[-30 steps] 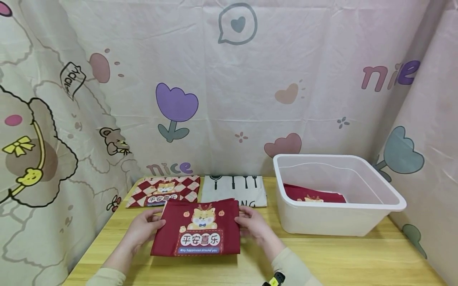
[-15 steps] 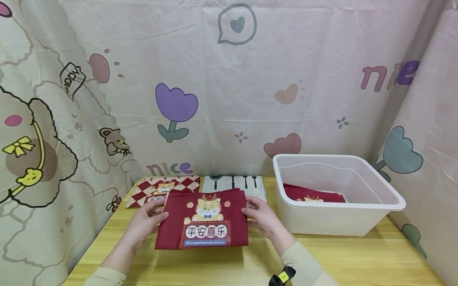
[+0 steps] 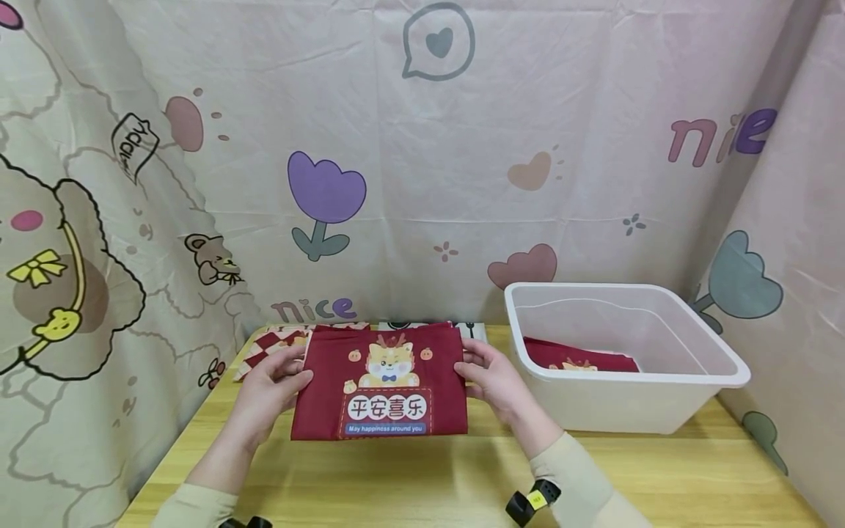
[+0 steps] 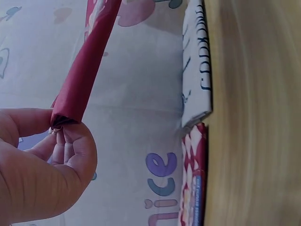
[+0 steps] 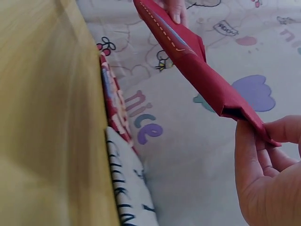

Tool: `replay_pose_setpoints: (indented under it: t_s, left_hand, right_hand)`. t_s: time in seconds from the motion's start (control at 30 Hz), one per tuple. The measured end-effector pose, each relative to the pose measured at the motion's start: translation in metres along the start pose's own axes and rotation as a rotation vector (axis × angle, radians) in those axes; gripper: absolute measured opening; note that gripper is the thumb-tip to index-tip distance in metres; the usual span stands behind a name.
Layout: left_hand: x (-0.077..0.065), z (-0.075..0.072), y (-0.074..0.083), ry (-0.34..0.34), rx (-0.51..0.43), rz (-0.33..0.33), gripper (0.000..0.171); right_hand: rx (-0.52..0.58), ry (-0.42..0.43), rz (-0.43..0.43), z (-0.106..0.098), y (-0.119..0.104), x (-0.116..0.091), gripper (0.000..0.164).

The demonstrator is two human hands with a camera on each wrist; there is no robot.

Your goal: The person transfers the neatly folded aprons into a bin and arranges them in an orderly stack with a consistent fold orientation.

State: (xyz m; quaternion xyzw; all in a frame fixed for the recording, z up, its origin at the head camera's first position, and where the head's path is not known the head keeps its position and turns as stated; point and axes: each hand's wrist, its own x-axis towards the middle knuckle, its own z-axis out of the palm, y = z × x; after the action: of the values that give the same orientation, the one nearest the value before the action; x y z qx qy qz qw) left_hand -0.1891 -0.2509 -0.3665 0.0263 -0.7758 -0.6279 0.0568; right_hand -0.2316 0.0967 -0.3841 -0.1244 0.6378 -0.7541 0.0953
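A folded red cloth (image 3: 383, 381) with a printed cartoon dog and white lettering hangs above the table, tilted with its print facing the head camera. My left hand (image 3: 271, 385) pinches its left edge between thumb and fingers. At the opposite edge, my right hand (image 3: 491, 381) has the same kind of grip. Both wrist views show the cloth's folded layers, end-on, between the fingertips. Behind it lie a red-and-cream checked folded cloth (image 3: 267, 345) and a white folded cloth (image 4: 197, 70) with dark print, both partly hidden in the head view.
A white plastic bin (image 3: 614, 403) stands at the right of the wooden table (image 3: 370, 484), with another folded red cloth (image 3: 610, 361) inside. A printed curtain (image 3: 422, 169) hangs right behind the table and along both sides.
Both hands have lifted the folded red cloth up and slightly right, away from the table's front. It now covers more of the two cloths behind it.
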Motion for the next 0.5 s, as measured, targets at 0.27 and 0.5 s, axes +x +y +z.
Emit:
replay_pose_setpoints:
  t_s: [0.27, 0.5]
  left_hand:
    - [0.0, 0.006, 0.015, 0.005, -0.023, 0.065, 0.054]
    - [0.001, 0.02, 0.025, 0.004, -0.122, 0.117, 0.053]
  right_hand:
    - [-0.074, 0.036, -0.075, -0.002, -0.024, -0.004, 0.045]
    - [-0.144, 0.087, -0.103, -0.011, -0.043, -0.008, 0.045]
